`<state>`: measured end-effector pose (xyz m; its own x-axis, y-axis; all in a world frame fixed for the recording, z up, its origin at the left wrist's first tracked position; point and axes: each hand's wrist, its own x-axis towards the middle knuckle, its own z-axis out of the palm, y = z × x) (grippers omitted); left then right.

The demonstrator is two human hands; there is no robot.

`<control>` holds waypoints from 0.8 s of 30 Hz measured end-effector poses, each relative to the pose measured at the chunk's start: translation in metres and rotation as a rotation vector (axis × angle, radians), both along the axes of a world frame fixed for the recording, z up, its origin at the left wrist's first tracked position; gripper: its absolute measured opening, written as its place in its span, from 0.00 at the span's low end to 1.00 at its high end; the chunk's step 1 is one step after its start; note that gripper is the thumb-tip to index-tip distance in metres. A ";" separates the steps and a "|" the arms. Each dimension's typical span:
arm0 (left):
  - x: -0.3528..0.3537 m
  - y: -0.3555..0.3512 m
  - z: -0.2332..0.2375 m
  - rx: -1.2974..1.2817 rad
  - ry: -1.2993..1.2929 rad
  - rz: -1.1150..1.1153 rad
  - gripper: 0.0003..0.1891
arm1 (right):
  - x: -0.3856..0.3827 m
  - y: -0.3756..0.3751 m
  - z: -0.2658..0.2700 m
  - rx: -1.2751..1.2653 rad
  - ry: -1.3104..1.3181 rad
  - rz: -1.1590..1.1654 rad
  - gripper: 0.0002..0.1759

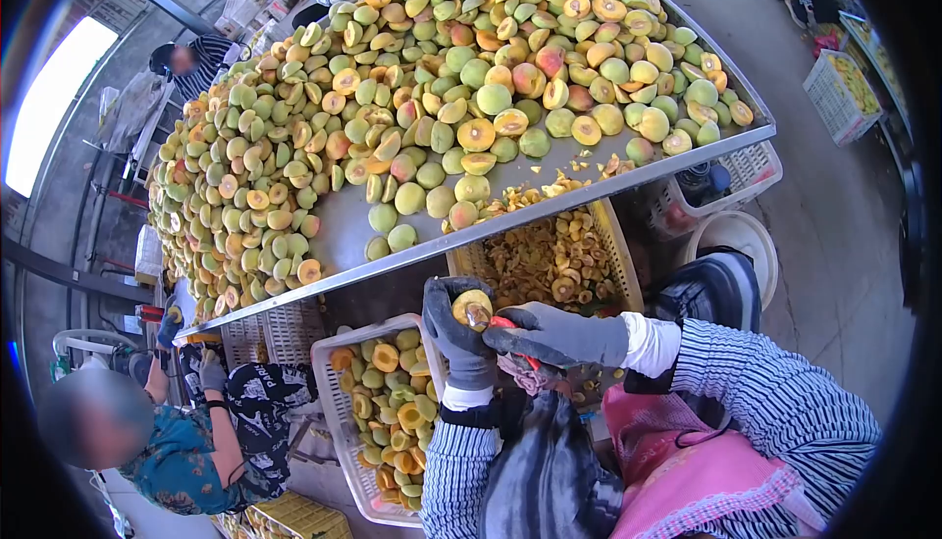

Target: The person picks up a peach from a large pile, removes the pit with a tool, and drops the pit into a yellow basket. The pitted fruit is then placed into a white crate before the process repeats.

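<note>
My left hand (457, 331), in a grey glove, is wrapped round a halved peach (472, 309) with its cut face turned up. My right hand (554, 334), also gloved, grips a small red-handled pitting tool (505, 323). The tool's tip meets the cut face near the stone; its exact shape is mostly hidden. Both hands are close together just below the metal table's front edge. Below them, to the left, a white crate (324, 382) holds pitted peach halves (392, 411). Behind my hands, a yellow crate (620, 255) holds stones and scraps (549, 259).
A large heap of peaches (422, 98), many halved, covers much of the metal table (343, 225). A co-worker (196, 421) sits at the left, and others are farther back. At the right are a white bucket (770, 255) and a white basket (756, 171).
</note>
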<state>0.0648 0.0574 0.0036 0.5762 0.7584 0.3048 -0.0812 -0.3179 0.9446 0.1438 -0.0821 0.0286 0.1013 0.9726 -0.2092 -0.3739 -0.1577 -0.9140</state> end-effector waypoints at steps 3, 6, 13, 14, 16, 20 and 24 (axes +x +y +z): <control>0.002 0.000 0.025 0.171 0.186 -0.115 0.11 | -0.003 0.002 -0.014 0.110 -0.398 -0.205 0.26; 0.005 -0.004 0.030 0.372 0.195 -0.097 0.14 | 0.008 -0.002 -0.017 -0.042 -0.038 0.036 0.26; 0.011 -0.001 0.034 0.372 0.149 -0.153 0.10 | 0.004 -0.003 -0.037 0.066 0.751 0.238 0.28; 0.012 -0.002 0.036 0.412 0.107 -0.232 0.10 | 0.003 -0.006 -0.039 0.065 0.751 0.234 0.28; 0.013 -0.002 0.035 0.451 0.064 -0.305 0.10 | 0.001 -0.011 -0.031 0.245 1.229 0.441 0.28; 0.020 0.004 -0.012 -0.157 0.116 -0.262 0.15 | 0.011 -0.011 -0.033 0.177 1.173 0.362 0.28; 0.023 0.007 -0.011 -0.892 0.015 -0.197 0.20 | 0.039 -0.030 -0.022 -0.027 0.581 0.235 0.26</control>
<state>0.0874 0.0649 -0.0070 0.7194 0.5966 -0.3557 -0.0426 0.5490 0.8347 0.1829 -0.1124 0.0062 -0.2526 0.9486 -0.1908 -0.7609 -0.3166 -0.5664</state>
